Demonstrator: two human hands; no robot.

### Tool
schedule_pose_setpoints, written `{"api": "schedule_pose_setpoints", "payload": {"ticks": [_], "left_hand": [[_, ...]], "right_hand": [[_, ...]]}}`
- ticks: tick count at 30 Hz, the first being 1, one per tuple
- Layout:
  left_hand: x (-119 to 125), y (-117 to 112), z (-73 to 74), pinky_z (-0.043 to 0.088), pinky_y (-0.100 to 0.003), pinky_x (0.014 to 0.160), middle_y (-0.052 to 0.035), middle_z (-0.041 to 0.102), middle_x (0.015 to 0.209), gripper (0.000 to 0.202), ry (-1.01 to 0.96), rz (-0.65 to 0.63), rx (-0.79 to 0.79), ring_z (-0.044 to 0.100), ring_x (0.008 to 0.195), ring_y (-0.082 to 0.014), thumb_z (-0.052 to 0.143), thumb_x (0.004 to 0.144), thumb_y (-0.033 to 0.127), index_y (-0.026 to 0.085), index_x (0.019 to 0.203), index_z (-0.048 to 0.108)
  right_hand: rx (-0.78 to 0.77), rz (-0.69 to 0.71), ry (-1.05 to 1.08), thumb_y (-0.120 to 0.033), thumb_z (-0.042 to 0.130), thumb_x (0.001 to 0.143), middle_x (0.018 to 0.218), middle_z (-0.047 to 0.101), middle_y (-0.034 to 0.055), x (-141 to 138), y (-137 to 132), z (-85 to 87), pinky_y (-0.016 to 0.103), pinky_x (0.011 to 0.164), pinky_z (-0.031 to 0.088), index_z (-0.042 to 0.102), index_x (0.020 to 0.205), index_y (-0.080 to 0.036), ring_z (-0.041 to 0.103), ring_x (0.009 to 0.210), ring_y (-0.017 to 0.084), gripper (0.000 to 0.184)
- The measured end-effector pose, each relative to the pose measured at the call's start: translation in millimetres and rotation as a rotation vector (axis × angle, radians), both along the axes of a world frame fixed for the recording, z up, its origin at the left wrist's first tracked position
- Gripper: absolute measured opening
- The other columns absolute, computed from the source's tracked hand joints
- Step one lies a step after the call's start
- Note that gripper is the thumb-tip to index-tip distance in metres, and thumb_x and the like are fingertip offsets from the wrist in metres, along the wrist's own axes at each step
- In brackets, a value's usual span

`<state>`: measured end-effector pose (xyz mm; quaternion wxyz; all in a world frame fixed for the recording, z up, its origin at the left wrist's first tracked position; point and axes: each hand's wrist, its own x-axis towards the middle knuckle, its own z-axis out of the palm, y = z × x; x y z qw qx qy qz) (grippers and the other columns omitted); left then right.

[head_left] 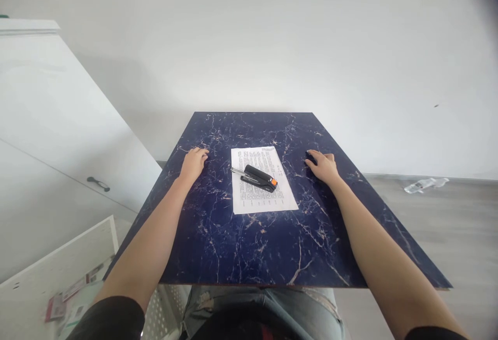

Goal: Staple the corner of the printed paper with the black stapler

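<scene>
A printed white sheet of paper lies in the middle of a dark blue marbled table. On the sheet rests a black stapler with an orange tip, lying diagonally. My left hand lies flat on the table to the left of the paper, fingers stretched out, holding nothing. On the right of the paper my right hand also rests palm down on the table, fingers loosely extended and empty.
A white cabinet with a dark handle stands at the left. Below it a white box holds printed packets. A clear plastic bottle lies on the grey floor at the right. A white wall is behind the table.
</scene>
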<state>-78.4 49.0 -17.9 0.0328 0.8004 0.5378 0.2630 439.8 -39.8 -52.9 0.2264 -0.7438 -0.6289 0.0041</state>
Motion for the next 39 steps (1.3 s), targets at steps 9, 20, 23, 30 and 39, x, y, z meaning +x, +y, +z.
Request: {"api": "schedule_pose_setpoints", "payload": {"ticks": [9, 20, 23, 30, 39], "left_hand": [[55.6, -36.3, 13.3, 0.061, -0.034, 0.081, -0.0086, 0.071, 0.104, 0.021, -1.087, -0.019, -0.200, 0.075, 0.091, -0.0207, 0.059, 0.099, 0.034, 0.017, 0.103, 0.068], [87.7, -70.0, 27.0, 0.061, -0.043, 0.102, -0.0092, 0.077, 0.097, 0.024, -1.308, -0.094, -0.522, 0.077, 0.088, -0.0200, 0.081, 0.082, 0.014, 0.011, 0.106, 0.076], [85.5, -69.9, 24.6, 0.065, -0.042, 0.086, -0.0091, 0.077, 0.091, 0.027, -1.142, -0.156, -0.415, 0.078, 0.082, -0.0227, 0.077, 0.088, 0.023, 0.013, 0.112, 0.073], [81.0, -63.1, 11.3, 0.057, -0.042, 0.098, -0.0081, 0.078, 0.111, 0.016, -0.407, -0.304, -0.076, 0.075, 0.103, -0.0247, 0.066, 0.098, 0.025, 0.022, 0.110, 0.074], [79.1, -55.7, 7.5, 0.051, -0.043, 0.102, -0.0068, 0.076, 0.114, 0.019, -0.089, -0.450, -0.096, 0.069, 0.111, -0.0249, 0.056, 0.102, 0.023, 0.023, 0.111, 0.073]], "right_hand": [[0.125, 0.017, -0.019, -0.045, 0.052, 0.093, 0.146, 0.058, 0.0167, 0.5, -0.4, -2.6, 0.053, 0.109, 0.038, 0.063, 0.139, -0.018, 0.051, 0.132, 0.037, 0.055], [0.153, -0.002, 0.021, -0.046, 0.056, 0.085, 0.120, 0.068, 0.0194, 8.7, 2.6, -5.6, 0.050, 0.108, 0.039, 0.071, 0.123, -0.013, 0.060, 0.111, 0.034, 0.052], [0.151, -0.012, 0.018, -0.043, 0.057, 0.085, 0.117, 0.070, 0.0178, 8.5, 2.5, -5.0, 0.051, 0.106, 0.040, 0.071, 0.122, -0.015, 0.062, 0.107, 0.033, 0.049], [0.130, -0.021, 0.013, -0.040, 0.056, 0.084, 0.113, 0.071, 0.0180, 7.6, 2.9, -3.7, 0.051, 0.107, 0.040, 0.071, 0.117, -0.013, 0.063, 0.107, 0.034, 0.045], [0.128, -0.035, 0.025, -0.034, 0.055, 0.083, 0.113, 0.071, 0.0166, 4.5, 1.7, -0.6, 0.051, 0.107, 0.040, 0.072, 0.113, -0.015, 0.063, 0.108, 0.033, 0.040]]}}
